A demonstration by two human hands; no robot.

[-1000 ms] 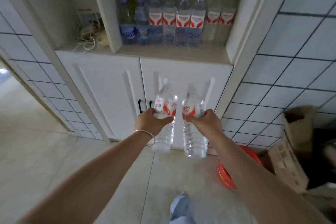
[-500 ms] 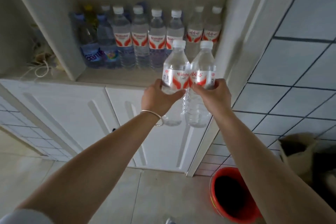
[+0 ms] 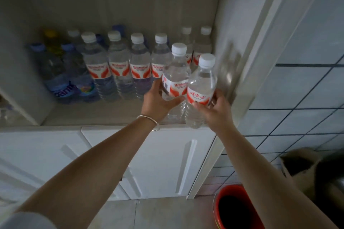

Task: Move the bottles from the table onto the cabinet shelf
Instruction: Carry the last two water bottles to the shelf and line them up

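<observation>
My left hand [image 3: 158, 101] grips a clear water bottle [image 3: 176, 72] with a white cap and a red-and-white label. Beside it, my right hand [image 3: 216, 111] holds a second such bottle [image 3: 202, 82]. Both bottles stand upright and touch each other at the front right of the cabinet shelf [image 3: 93, 115]; their bases sit at or just above the shelf's front edge. Behind them, a row of several like bottles [image 3: 119, 61] fills the shelf, with blue-capped bottles [image 3: 61, 72] at the left.
The cabinet's right side panel [image 3: 234, 61] stands close beside my right hand. White doors [image 3: 158, 163] close off the space below the shelf. A red bucket [image 3: 236, 208] and a brown bag [image 3: 301, 165] are on the floor at the right, by the tiled wall.
Both hands have lifted the two bottles up and forward from in front of the doors to the shelf's front right. My view has come closer to the cabinet.
</observation>
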